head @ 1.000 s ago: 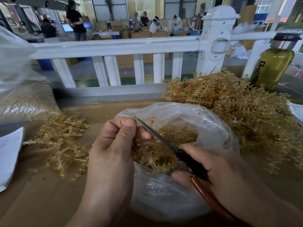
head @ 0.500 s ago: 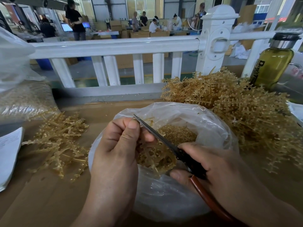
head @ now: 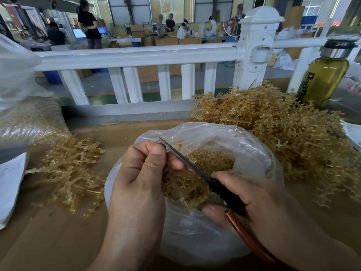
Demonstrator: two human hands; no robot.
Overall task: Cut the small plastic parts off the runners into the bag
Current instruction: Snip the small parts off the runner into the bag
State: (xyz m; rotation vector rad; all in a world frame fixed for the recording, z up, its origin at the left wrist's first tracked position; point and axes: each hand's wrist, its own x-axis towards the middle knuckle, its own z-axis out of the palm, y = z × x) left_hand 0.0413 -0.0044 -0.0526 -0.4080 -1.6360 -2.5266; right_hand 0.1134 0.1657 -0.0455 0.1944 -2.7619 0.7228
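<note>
Brown surface (head: 58,241) carries an open clear bag (head: 254,153) of cut parts (head: 211,159). Above it, the left hand (head: 140,182) pinches a tan runner (head: 181,188), and the right hand (head: 259,202) grips scissors (head: 187,162).

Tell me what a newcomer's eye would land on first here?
Centre stage, the left hand holds a golden plastic runner over a clear plastic bag while the right hand holds black-bladed scissors with reddish-brown handles against it. A big tangled heap of golden runners fills the right of the brown bench; a smaller pile lies at left. A tall olive-green bottle stands behind the heap.
</note>
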